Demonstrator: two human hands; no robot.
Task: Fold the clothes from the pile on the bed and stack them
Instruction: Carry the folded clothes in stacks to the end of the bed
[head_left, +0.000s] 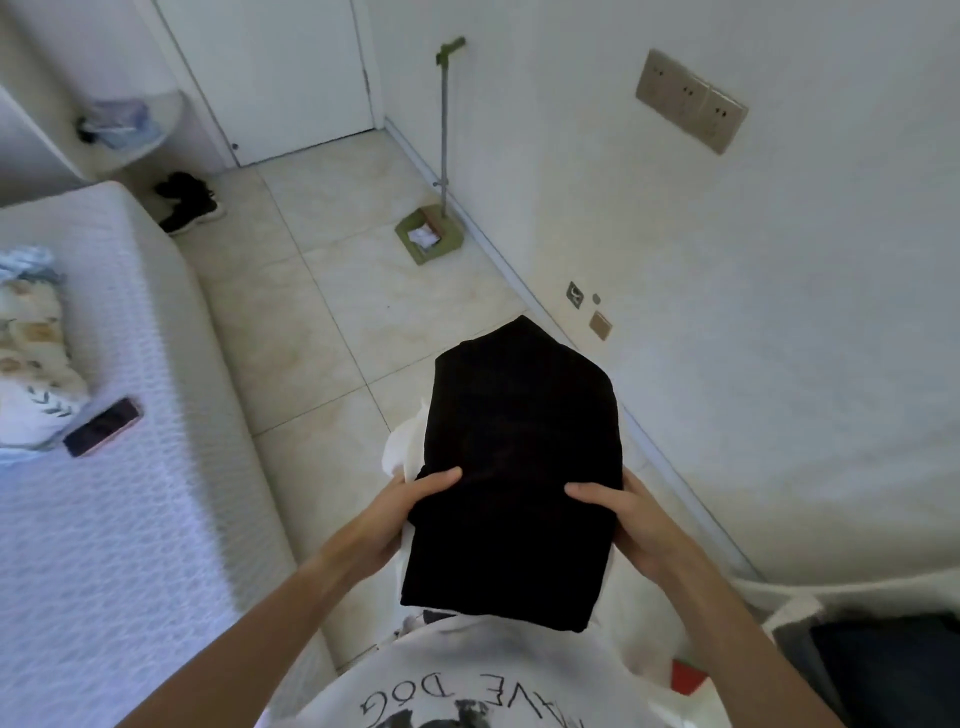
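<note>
A folded black garment (519, 441) lies on top of a stack held in front of my chest, above the floor. White fabric (402, 447) of the stack shows under it at the left. My left hand (410, 504) grips the stack's left edge, thumb on top of the black cloth. My right hand (623, 512) grips the right edge in the same way. The white bed (130, 467) stretches along the left, with a bundle of patterned clothes (31, 353) lying on it at the far left.
A phone (103, 427) lies on the bed beside the patterned bundle. Black shoes (187, 202) sit on the tiled floor (337, 291) by the door. A green dustpan with a long handle (431, 234) stands against the right wall. A dark bag (883, 665) is at the lower right.
</note>
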